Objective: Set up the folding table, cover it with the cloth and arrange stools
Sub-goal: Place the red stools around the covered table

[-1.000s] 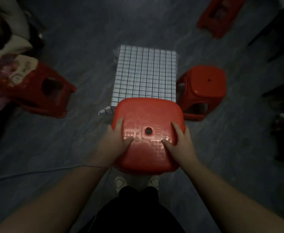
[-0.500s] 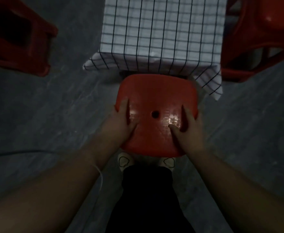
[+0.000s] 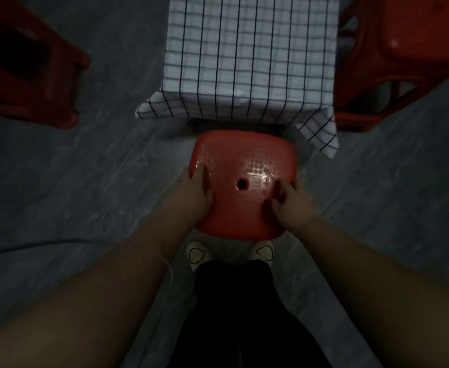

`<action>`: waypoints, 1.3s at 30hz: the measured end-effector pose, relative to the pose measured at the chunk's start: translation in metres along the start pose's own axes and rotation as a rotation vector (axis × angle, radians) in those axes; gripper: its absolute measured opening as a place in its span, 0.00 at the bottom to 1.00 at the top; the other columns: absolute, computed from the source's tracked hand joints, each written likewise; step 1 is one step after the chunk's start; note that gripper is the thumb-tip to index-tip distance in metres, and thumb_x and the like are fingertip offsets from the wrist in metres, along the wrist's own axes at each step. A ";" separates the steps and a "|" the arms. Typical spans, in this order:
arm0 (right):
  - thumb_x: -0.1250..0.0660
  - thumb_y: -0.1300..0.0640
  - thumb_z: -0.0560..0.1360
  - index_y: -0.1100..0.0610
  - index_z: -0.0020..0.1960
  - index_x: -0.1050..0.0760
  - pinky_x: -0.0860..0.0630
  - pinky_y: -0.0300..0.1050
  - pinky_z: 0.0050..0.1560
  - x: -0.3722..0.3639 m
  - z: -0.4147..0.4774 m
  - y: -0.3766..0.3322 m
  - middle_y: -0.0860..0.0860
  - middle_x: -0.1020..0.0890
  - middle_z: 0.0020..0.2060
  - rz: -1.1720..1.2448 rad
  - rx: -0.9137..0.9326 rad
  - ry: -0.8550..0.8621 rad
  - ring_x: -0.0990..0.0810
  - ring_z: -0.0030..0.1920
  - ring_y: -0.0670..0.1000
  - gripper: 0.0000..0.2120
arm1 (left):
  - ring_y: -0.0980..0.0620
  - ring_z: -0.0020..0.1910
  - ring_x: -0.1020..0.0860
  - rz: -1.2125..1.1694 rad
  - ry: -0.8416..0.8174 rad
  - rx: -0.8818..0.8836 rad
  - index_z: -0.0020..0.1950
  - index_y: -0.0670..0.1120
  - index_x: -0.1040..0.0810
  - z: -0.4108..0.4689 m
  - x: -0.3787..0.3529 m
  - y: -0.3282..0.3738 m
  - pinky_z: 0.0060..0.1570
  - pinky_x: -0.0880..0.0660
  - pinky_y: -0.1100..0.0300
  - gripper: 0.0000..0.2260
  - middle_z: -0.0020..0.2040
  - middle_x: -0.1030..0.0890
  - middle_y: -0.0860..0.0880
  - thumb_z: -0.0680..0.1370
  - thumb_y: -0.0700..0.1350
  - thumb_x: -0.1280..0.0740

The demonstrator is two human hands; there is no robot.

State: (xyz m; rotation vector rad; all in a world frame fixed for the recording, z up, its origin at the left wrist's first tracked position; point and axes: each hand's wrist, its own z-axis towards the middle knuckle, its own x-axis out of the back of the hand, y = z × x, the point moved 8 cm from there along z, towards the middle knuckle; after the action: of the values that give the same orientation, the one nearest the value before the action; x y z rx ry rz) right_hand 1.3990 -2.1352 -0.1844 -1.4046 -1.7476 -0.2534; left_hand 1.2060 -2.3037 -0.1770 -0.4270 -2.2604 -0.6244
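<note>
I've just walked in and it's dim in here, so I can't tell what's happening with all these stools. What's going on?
A person is placing a red stool at the near end of a small table draped in a checked cloth. Their left hand and right hand hold the seat, one at each side, with their feet just behind it. Whether it is on the floor yet cannot be told. A second stool stands at the table's right; a third stool at the left looks tipped over.

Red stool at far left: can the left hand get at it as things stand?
Probably not yet. The left hand grips the middle stool. Only bare floor separates it from the left stool, so letting go and a sideways reach or step should do.
</note>
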 end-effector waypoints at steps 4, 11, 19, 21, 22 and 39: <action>0.35 0.56 0.76 0.61 0.71 0.28 0.30 0.52 0.65 0.069 -0.052 -0.044 0.62 0.23 0.64 -0.046 0.058 0.043 0.25 0.63 0.64 0.24 | 0.38 0.59 0.23 0.067 0.109 -0.087 0.76 0.48 0.35 -0.052 0.081 0.026 0.57 0.27 0.47 0.24 0.65 0.25 0.41 0.80 0.51 0.39; 0.39 0.54 0.72 0.55 0.67 0.23 0.27 0.51 0.66 0.204 -0.185 -0.116 0.55 0.19 0.62 0.130 0.191 0.283 0.22 0.63 0.57 0.24 | 0.41 0.71 0.32 0.116 0.209 -0.203 0.76 0.43 0.36 -0.174 0.205 0.068 0.70 0.34 0.46 0.30 0.73 0.30 0.41 0.75 0.52 0.42; 0.41 0.47 0.72 0.56 0.73 0.29 0.36 0.56 0.74 0.275 -0.294 -0.148 0.56 0.26 0.69 -0.001 0.306 0.411 0.31 0.71 0.61 0.31 | 0.42 0.75 0.38 0.138 0.414 -0.317 0.77 0.49 0.38 -0.293 0.293 0.129 0.74 0.39 0.45 0.27 0.76 0.34 0.46 0.79 0.54 0.40; 0.36 0.51 0.76 0.55 0.76 0.34 0.43 0.54 0.78 0.296 -0.311 -0.152 0.56 0.32 0.75 -0.060 0.309 0.417 0.39 0.76 0.60 0.30 | 0.43 0.78 0.42 0.121 0.408 -0.334 0.79 0.50 0.42 -0.312 0.305 0.144 0.76 0.42 0.45 0.28 0.79 0.39 0.46 0.80 0.55 0.41; 0.35 0.52 0.76 0.55 0.77 0.36 0.45 0.53 0.78 0.308 -0.318 -0.154 0.56 0.35 0.76 -0.066 0.319 0.426 0.41 0.78 0.59 0.30 | 0.43 0.78 0.44 0.117 0.399 -0.342 0.80 0.50 0.43 -0.319 0.309 0.152 0.76 0.43 0.45 0.28 0.79 0.40 0.46 0.81 0.56 0.41; 0.38 0.44 0.78 0.46 0.80 0.45 0.45 0.56 0.78 0.500 -0.372 0.085 0.52 0.44 0.80 0.033 0.187 0.701 0.48 0.80 0.55 0.34 | 0.42 0.74 0.36 0.341 0.454 -0.562 0.79 0.50 0.41 -0.341 0.251 0.462 0.71 0.36 0.45 0.34 0.75 0.32 0.47 0.76 0.63 0.49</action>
State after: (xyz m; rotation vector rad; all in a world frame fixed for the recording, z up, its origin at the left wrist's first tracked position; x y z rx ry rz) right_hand 1.6540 -1.9870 0.3714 -1.0347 -1.1338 -0.4842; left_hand 1.4510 -2.0818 0.3554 -0.8287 -1.5169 -1.0516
